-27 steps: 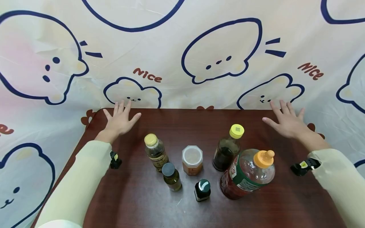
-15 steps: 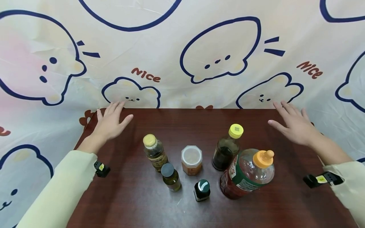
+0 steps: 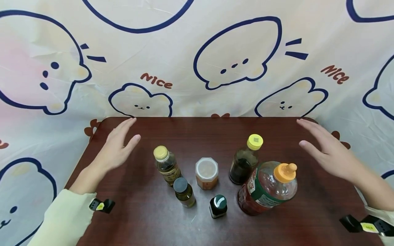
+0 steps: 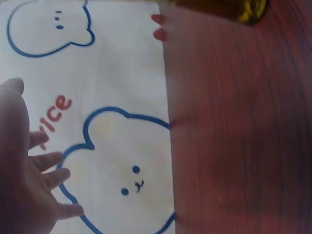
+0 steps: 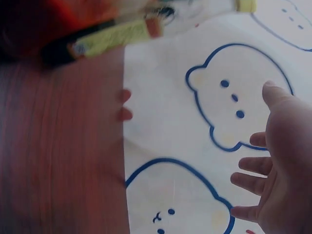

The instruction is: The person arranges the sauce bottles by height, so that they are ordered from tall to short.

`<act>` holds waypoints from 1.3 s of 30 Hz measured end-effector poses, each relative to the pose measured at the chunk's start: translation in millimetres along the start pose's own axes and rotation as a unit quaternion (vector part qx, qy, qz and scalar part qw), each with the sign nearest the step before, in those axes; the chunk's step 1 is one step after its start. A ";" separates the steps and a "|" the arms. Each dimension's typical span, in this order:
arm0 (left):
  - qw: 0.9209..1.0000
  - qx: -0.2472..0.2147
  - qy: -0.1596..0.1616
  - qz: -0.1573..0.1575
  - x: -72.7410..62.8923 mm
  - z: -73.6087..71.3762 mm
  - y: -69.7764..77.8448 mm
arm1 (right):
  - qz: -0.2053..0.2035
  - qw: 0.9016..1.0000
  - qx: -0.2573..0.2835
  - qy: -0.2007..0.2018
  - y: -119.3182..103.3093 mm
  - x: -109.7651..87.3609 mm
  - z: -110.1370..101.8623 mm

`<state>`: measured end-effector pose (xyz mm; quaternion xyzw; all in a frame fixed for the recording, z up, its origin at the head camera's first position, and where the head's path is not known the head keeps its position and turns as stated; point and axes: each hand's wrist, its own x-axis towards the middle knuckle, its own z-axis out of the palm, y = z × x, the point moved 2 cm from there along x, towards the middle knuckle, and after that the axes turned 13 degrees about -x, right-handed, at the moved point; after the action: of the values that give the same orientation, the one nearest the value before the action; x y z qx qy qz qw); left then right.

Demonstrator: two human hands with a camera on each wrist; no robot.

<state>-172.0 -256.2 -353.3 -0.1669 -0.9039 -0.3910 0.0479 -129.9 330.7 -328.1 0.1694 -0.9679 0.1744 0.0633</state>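
Note:
My left hand (image 3: 115, 148) is held over the left part of the table, its fingers straight and nothing in it. Nearest to it stands a bottle with a pale yellow cap (image 3: 167, 167), apart from the fingers. Over the right side, my right hand (image 3: 330, 153) is likewise empty with straight fingers. A large bottle of red liquid with an orange nozzle cap (image 3: 264, 191) and a dark sauce bottle with a yellow cap (image 3: 244, 162) stand to its left. In both wrist views the fingers are spread, with parts of bottles at the top.
Between the bottles is an octagonal jar with a white lid (image 3: 207, 173). Closer to me are a small bottle with a grey-blue cap (image 3: 185, 193) and a small dark bottle with a green cap (image 3: 218, 206). A printed cloth (image 3: 184, 51) hangs behind the brown table (image 3: 147, 225).
Both hands have drawn back from the table's far edge toward me and outward, turning so the thumbs lie on the inner side. The bottles and jar stay in place.

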 end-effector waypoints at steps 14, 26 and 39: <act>0.972 -0.216 -0.007 0.096 -22.9 39.8 23.0 | -0.085 0.968 0.230 0.059 -56.5 -30.8 18.9; 0.921 -0.366 -0.043 0.126 -28.3 75.9 29.1 | -0.171 0.913 0.370 0.017 -77.7 -46.2 46.9; 0.895 -0.429 -0.054 0.109 -35.9 95.9 22.9 | -0.214 0.875 0.432 0.043 -92.9 -42.7 58.7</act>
<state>-126.3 -181.8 -411.4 -0.2893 -0.6257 -0.7236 -0.0353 -61.2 240.7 -361.2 0.3753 -0.7328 0.5642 0.0616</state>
